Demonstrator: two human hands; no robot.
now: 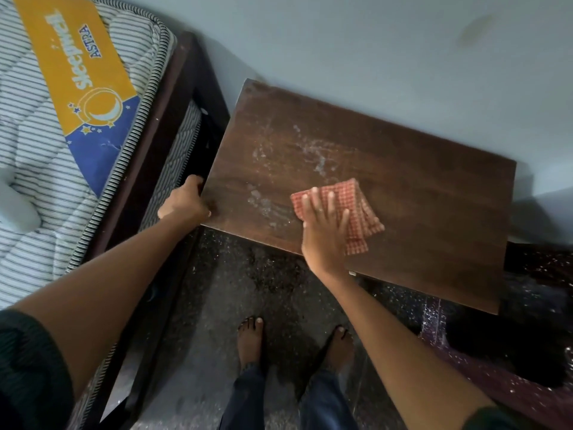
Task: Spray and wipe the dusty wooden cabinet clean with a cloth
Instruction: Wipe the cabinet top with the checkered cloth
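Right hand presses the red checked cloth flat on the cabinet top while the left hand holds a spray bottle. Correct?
Not quite. In the head view the left hand holds no spray bottle; its grip is on the cabinet top's left edge. The right hand does press the red checked cloth flat on the top.

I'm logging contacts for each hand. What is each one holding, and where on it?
The left hand grips the cabinet top at its left edge, near the front corner. The right hand presses flat on the folded checked cloth, covering its near left part.
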